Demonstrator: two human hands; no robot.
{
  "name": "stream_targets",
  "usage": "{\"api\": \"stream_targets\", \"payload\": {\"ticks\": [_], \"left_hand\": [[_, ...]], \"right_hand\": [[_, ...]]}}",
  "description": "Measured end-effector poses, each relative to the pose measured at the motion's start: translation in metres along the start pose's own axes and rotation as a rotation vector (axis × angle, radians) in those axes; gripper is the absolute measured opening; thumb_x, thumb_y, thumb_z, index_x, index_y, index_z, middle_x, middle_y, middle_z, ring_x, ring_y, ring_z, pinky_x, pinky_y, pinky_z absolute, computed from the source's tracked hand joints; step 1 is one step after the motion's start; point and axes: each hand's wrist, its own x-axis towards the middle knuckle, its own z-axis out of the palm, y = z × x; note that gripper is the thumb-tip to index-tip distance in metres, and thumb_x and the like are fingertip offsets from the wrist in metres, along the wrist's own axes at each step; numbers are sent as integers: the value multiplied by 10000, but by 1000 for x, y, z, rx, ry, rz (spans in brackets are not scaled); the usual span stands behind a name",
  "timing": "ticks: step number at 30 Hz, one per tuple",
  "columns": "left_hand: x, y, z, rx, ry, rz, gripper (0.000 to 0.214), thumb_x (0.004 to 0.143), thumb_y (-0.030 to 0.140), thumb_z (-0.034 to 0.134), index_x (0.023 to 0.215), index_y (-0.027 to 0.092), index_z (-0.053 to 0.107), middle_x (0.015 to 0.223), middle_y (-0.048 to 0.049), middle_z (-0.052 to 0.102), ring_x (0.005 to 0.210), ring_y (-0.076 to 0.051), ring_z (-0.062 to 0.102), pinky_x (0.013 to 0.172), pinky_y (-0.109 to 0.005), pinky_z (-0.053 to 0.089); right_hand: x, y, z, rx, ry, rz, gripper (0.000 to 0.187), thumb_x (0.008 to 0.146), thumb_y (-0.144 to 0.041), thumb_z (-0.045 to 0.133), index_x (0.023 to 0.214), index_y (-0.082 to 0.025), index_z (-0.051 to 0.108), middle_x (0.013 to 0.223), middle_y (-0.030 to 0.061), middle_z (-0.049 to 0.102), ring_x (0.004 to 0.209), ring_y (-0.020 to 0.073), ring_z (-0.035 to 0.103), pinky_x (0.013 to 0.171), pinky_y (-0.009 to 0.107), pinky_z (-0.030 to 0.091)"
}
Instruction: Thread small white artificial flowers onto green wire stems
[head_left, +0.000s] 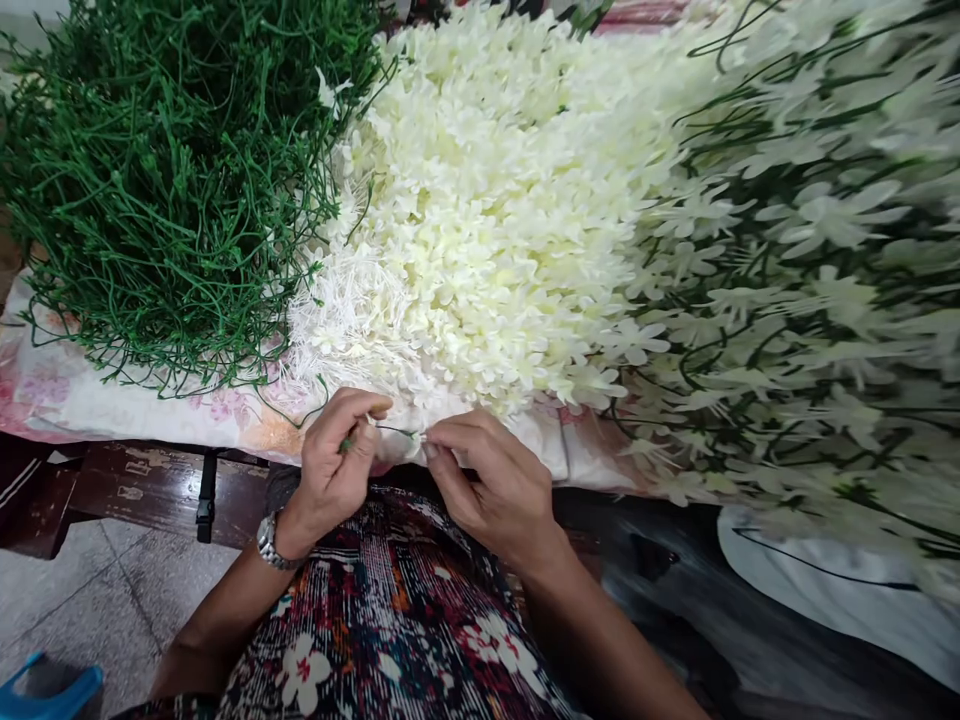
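My left hand (337, 455), with a metal watch on its wrist, is closed around a thin green plastic stem (396, 431). The stem runs across the gap to my right hand (491, 480), whose thumb and forefinger pinch at its tip. A tiny whitish bit shows at those fingertips, too small to name. Both hands are just above the front edge of the table. Beyond my left hand is a tangled heap of green plastic stems (172, 190). Behind my hands lie white thread-like stamens (349, 310) and a wide pile of cream artificial petals (510, 230).
Assembled white flowers on green stems (817, 220) are heaped along the right side. A flowered cloth (202, 425) covers the table. Below its edge are a dark wooden beam (142, 490) with a black buckle strap (206, 495), and a blue object (52, 690) on the floor.
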Motion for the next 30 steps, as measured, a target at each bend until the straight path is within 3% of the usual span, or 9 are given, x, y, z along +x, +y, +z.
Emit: {"api": "stream_targets", "payload": {"ticks": [3, 8, 12, 17, 23, 30], "left_hand": [[0, 2, 0, -3, 60, -65, 216, 858, 200, 364, 956, 170, 554, 806, -45, 532, 746, -123, 499, 666, -253, 420], [-1, 1, -2, 143, 132, 14, 216, 831, 140, 410, 999, 176, 541, 751, -19, 532, 674, -102, 493, 626, -228, 415], [0, 0, -6, 225, 62, 11, 168, 788, 114, 470, 923, 166, 554, 744, -17, 540, 677, -109, 508, 617, -228, 418], [3, -1, -7, 221, 30, 20, 130, 775, 98, 478, 866, 158, 548, 730, -12, 519, 676, -109, 485, 604, -229, 406], [4, -2, -8, 201, 21, 29, 113, 773, 72, 473, 811, 155, 540, 709, -3, 510, 673, -102, 474, 613, -224, 395], [8, 2, -7, 238, -16, 51, 123, 774, 64, 456, 804, 147, 541, 710, -13, 520, 684, -108, 493, 616, -231, 403]], "right_hand": [[-4, 0, -16, -40, -128, -27, 237, 719, -89, 529, 943, -165, 538, 826, 58, 570, 780, 144, 540, 663, 283, 478], [9, 9, -28, -229, 33, -78, 179, 715, -98, 551, 871, -187, 553, 773, 41, 566, 724, 145, 524, 643, 285, 444], [30, 13, -17, -505, -91, -132, 91, 768, -127, 485, 782, -182, 556, 711, 45, 557, 722, 173, 468, 632, 311, 368], [43, 11, 5, -617, -174, -187, 142, 801, -166, 436, 704, -184, 537, 669, 43, 517, 691, 174, 391, 609, 316, 280], [49, 11, 18, -631, -179, -176, 181, 791, -162, 437, 624, -178, 505, 637, 41, 497, 673, 165, 377, 604, 309, 266], [43, 8, -8, -415, -118, -72, 109, 780, -146, 449, 697, -174, 514, 668, 38, 545, 677, 154, 468, 632, 298, 364]]}}
